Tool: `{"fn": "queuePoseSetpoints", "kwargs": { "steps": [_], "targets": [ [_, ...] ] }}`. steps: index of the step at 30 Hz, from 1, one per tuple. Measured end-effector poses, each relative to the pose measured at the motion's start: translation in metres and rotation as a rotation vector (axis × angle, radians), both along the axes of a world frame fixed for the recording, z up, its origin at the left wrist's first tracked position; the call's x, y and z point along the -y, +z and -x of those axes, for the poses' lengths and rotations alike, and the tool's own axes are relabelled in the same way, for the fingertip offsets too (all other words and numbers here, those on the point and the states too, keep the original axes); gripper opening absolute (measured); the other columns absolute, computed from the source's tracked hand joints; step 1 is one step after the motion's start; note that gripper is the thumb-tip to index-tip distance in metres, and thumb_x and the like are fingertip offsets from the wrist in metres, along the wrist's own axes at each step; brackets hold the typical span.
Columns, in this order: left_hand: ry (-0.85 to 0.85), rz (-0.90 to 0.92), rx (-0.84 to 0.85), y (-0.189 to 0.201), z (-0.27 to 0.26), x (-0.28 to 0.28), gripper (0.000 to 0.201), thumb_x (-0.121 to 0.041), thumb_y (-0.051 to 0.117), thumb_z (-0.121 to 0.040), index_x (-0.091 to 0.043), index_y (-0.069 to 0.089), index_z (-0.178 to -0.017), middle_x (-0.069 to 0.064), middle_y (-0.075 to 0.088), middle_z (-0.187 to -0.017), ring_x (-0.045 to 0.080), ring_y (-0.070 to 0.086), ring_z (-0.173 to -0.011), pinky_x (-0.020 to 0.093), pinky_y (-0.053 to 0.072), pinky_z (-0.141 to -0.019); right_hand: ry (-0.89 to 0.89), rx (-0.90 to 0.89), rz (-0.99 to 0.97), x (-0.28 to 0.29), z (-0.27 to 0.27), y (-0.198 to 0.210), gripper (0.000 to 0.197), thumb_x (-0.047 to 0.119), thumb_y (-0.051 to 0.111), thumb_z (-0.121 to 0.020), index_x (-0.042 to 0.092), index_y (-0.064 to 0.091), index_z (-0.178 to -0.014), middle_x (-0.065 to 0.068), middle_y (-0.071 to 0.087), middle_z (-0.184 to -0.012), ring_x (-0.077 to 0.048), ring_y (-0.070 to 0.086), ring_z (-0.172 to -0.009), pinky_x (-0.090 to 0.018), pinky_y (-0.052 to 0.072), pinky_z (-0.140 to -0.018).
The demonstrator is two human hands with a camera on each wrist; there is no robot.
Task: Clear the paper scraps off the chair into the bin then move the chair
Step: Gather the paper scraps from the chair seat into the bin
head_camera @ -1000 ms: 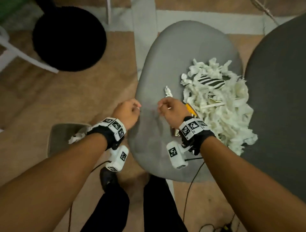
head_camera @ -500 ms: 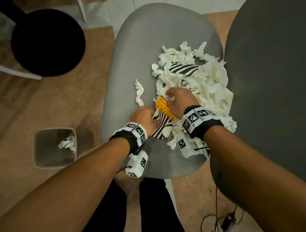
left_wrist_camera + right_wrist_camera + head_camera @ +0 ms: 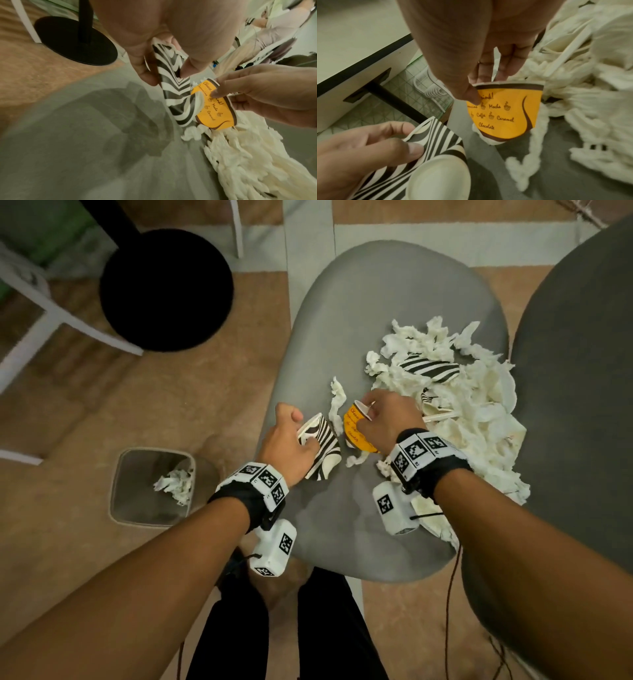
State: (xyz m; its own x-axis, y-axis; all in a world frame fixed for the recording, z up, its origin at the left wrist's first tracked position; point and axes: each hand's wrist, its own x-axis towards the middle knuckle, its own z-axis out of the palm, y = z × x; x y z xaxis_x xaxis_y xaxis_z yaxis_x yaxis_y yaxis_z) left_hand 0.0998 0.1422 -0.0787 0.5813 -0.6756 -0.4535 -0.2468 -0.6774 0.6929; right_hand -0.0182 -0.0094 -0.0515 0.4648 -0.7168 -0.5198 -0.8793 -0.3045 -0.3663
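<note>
A grey chair seat [image 3: 359,313] carries a heap of white paper scraps [image 3: 472,419] on its right half. My left hand [image 3: 291,440] grips a flattened black-and-white striped paper cup [image 3: 322,450] [image 3: 175,83] [image 3: 426,146] by its rim, just above the seat. My right hand [image 3: 380,416] pinches the rim of a yellow printed paper cup [image 3: 354,429] [image 3: 216,108] [image 3: 503,112] right beside it. A loose white scrap [image 3: 337,402] lies between the two hands. The small square bin [image 3: 120,491] stands on the floor to the left, with crumpled paper [image 3: 174,484] inside.
A black round stand base [image 3: 164,289] sits on the carpet at the upper left, beside white furniture legs [image 3: 51,313]. A dark grey chair back [image 3: 582,405] rises at the right. My legs [image 3: 291,628] stand at the seat's near edge, and cables [image 3: 452,594] hang there.
Both hands have lifted a cup out of the heap's near edge; the left hand moved left with the striped cup. The head view shifted, bringing the bin closer to centre.
</note>
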Motion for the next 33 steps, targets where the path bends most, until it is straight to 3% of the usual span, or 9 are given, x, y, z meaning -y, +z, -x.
{"fn": "queuePoseSetpoints", "kwargs": {
  "steps": [5, 10, 13, 15, 17, 20, 25, 30, 33],
  "targets": [
    [0.112, 0.052, -0.023, -0.004, -0.036, -0.052, 0.039, -0.014, 0.059, -0.081, -0.022, 0.04, -0.115, -0.014, 0.065, -0.087, 0.023, 0.065, -0.087, 0.038, 0.051, -0.081, 0.003, 0.143, -0.041, -0.043, -0.049, 0.01, 0.015, 0.022, 0.064, -0.081, 0.023, 0.062, -0.096, 0.008, 0.058, -0.075, -0.018, 0.057, -0.078, -0.026, 0.042, -0.07],
    [0.418, -0.011, 0.067, -0.023, -0.096, -0.142, 0.041, -0.017, 0.06, -0.087, -0.018, 0.042, -0.124, 0.003, 0.065, -0.106, 0.025, 0.063, -0.089, 0.034, 0.049, -0.077, 0.084, 0.236, -0.163, -0.12, -0.123, -0.004, 0.016, 0.023, 0.066, -0.083, 0.023, 0.061, -0.098, 0.007, 0.065, -0.087, -0.016, 0.063, -0.083, -0.026, 0.05, -0.079],
    [0.547, -0.101, 0.098, -0.044, -0.132, -0.2, 0.039, -0.016, 0.058, -0.09, -0.013, 0.045, -0.126, 0.007, 0.067, -0.108, 0.023, 0.058, -0.084, 0.026, 0.037, -0.074, 0.145, 0.203, -0.243, -0.173, -0.169, -0.032, 0.021, 0.031, 0.066, -0.083, 0.025, 0.058, -0.101, 0.008, 0.068, -0.091, -0.015, 0.064, -0.085, -0.025, 0.048, -0.08],
    [0.606, -0.178, 0.066, -0.06, -0.153, -0.235, 0.041, -0.014, 0.057, -0.093, -0.008, 0.045, -0.131, 0.005, 0.063, -0.108, 0.022, 0.057, -0.087, 0.021, 0.035, -0.074, 0.174, 0.178, -0.294, -0.208, -0.195, -0.057, 0.025, 0.038, 0.064, -0.081, 0.028, 0.052, -0.101, 0.004, 0.07, -0.094, -0.019, 0.067, -0.089, -0.032, 0.053, -0.085],
    [0.699, -0.233, 0.02, -0.074, -0.17, -0.269, 0.04, -0.013, 0.058, -0.092, -0.008, 0.045, -0.129, 0.01, 0.064, -0.113, 0.029, 0.063, -0.099, 0.025, 0.039, -0.076, 0.19, 0.132, -0.315, -0.239, -0.215, -0.079, 0.024, 0.04, 0.061, -0.082, 0.03, 0.048, -0.098, 0.002, 0.071, -0.095, -0.02, 0.066, -0.087, -0.032, 0.053, -0.084],
    [0.781, -0.269, -0.027, -0.094, -0.185, -0.301, 0.035, -0.013, 0.058, -0.09, -0.008, 0.046, -0.122, 0.011, 0.065, -0.106, 0.027, 0.062, -0.088, 0.03, 0.043, -0.074, 0.191, 0.069, -0.366, -0.273, -0.24, -0.109, 0.018, 0.033, 0.062, -0.089, 0.019, 0.054, -0.093, 0.004, 0.067, -0.079, -0.014, 0.061, -0.07, -0.023, 0.051, -0.072],
    [0.78, -0.278, -0.105, -0.116, -0.203, -0.313, 0.04, -0.022, 0.06, -0.091, -0.007, 0.047, -0.126, 0.011, 0.067, -0.114, 0.028, 0.063, -0.102, 0.025, 0.038, -0.076, 0.236, -0.06, -0.439, -0.301, -0.264, -0.14, 0.047, 0.046, 0.065, -0.089, 0.016, 0.054, -0.124, -0.003, 0.069, -0.112, -0.021, 0.063, -0.1, -0.032, 0.048, -0.086],
    [0.605, -0.324, -0.116, -0.124, -0.216, -0.305, 0.028, -0.017, 0.055, -0.093, -0.009, 0.056, -0.12, 0.008, 0.068, -0.105, 0.025, 0.062, -0.1, 0.028, 0.045, -0.079, 0.297, -0.087, -0.46, -0.298, -0.26, -0.142, 0.01, 0.033, 0.064, -0.091, 0.024, 0.061, -0.096, -0.008, 0.07, -0.112, -0.027, 0.066, -0.102, -0.034, 0.053, -0.089],
    [0.462, -0.304, -0.106, -0.117, -0.215, -0.279, 0.021, -0.012, 0.053, -0.094, -0.007, 0.061, -0.113, 0.014, 0.068, -0.102, 0.032, 0.065, -0.097, 0.035, 0.051, -0.082, 0.202, -0.015, -0.525, -0.272, -0.244, -0.126, 0.009, 0.027, 0.06, -0.085, 0.025, 0.065, -0.093, -0.007, 0.073, -0.101, -0.027, 0.07, -0.091, -0.04, 0.058, -0.085]
  ]
}}
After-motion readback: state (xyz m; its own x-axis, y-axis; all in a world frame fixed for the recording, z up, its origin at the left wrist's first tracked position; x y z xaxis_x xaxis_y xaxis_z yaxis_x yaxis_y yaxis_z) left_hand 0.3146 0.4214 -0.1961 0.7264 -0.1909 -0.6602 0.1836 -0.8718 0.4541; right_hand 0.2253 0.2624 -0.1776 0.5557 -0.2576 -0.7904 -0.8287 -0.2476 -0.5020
